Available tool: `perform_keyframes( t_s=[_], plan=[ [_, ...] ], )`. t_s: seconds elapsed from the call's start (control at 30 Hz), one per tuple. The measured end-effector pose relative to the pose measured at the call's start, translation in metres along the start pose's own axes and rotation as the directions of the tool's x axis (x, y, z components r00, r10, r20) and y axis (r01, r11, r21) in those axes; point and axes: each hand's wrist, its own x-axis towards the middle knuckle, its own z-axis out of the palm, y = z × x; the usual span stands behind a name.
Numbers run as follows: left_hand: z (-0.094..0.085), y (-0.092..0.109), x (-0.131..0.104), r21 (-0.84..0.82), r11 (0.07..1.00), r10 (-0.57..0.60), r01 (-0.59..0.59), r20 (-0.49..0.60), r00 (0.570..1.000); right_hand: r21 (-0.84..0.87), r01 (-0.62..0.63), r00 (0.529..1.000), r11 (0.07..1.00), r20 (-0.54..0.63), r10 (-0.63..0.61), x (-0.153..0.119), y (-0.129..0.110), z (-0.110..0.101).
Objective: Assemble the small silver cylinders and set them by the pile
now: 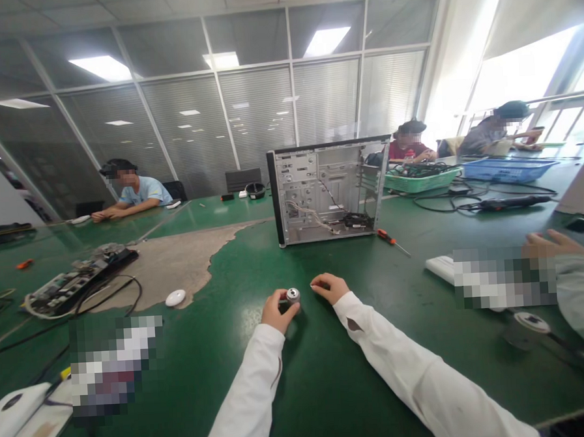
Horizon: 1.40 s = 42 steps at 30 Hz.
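My left hand (278, 312) is closed around a small silver cylinder (293, 297) with dark marks on its round top. Thumb and fingers grip it from the sides, just over the green table or on it; I cannot tell which. Just to its right, my right hand (329, 288) has its fingertips pinched together. A tiny pale speck shows at those tips, too small to name. Beyond both hands stands an opened computer case (327, 190), upright, with loose cables inside. A screwdriver (392, 241) with an orange and black handle lies beside the case's lower right corner.
A white round disc (175, 298) and a stripped electronic assembly (80, 278) lie left on the green table (222, 372). Green (422, 180) and blue baskets (509, 170) stand back right. Another person's hand (555, 247) is at right, near a grey cylinder (525, 330). Several people sit around.
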Motion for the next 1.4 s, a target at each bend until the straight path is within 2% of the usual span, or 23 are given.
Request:
perform_keyframes(
  t_s=[0.33,0.53,0.6,0.67,0.73,0.8,0.83,0.93,1.03,1.13,1.4],
  plan=[
    [0.001,-0.001,0.000,0.002,1.000,-0.021,0.021,0.005,1.000,-0.079,0.057,0.991,0.995,0.126,-0.047,-0.001,0.000,-0.001],
    [0.002,-0.002,0.000,-0.010,1.000,-0.023,0.023,0.000,1.000,-0.068,0.068,0.989,0.995,0.136,-0.058,-0.006,-0.003,0.001],
    [0.001,-0.001,0.000,-0.016,1.000,-0.027,0.027,0.003,1.000,-0.013,0.041,0.988,0.999,0.147,-0.038,-0.006,-0.004,0.001],
    [0.001,0.000,0.000,-0.020,0.999,-0.036,0.037,0.008,0.999,0.182,-0.044,0.992,0.982,0.121,0.022,-0.004,-0.001,0.001],
    [0.001,0.000,0.000,-0.018,0.999,-0.047,0.047,0.012,0.999,0.486,-0.186,0.981,0.854,0.047,0.187,0.000,0.005,0.000],
    [0.001,-0.001,0.000,-0.010,0.999,-0.052,0.052,0.015,0.999,0.705,-0.266,0.926,0.658,-0.004,0.378,0.006,0.016,-0.002],
    [0.001,-0.002,0.000,-0.005,0.999,-0.051,0.051,0.017,0.999,0.762,-0.277,0.893,0.586,-0.021,0.450,0.009,0.022,-0.004],
    [0.001,-0.004,0.000,0.012,0.999,-0.046,0.046,0.021,0.999,0.841,-0.267,0.829,0.470,-0.047,0.557,0.013,0.040,-0.011],
    [0.002,-0.005,0.000,0.019,0.999,-0.049,0.048,0.021,0.999,0.901,-0.245,0.794,0.357,-0.024,0.607,0.013,0.050,-0.017],
    [0.002,-0.004,0.000,0.010,0.998,-0.056,0.055,0.018,0.998,0.928,-0.238,0.787,0.285,0.012,0.617,0.012,0.049,-0.018],
    [0.001,-0.002,0.000,0.009,0.998,-0.056,0.056,0.024,0.998,0.948,-0.253,0.783,0.193,0.083,0.616,0.012,0.044,-0.015]
  ],
)
